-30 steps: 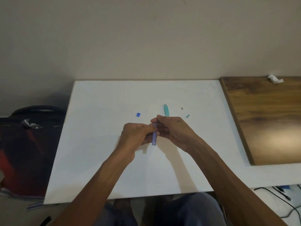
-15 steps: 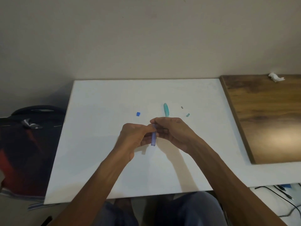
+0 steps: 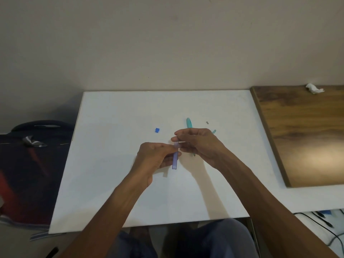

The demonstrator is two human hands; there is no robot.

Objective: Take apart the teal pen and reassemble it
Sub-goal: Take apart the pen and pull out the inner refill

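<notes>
Since a moment ago right hand lifts slightly off left hand, which pinches purple tube upright above table, while teal pen barrel lies behind; right fingers curled, contents unclear; best keep tube steady, pull straight.

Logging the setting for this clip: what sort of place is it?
Probably a home room or makeshift desk, not a workshop: a white tabletop against a bare wall, a wooden desk alongside, a dark bag on the floor, cables nearby.
</notes>
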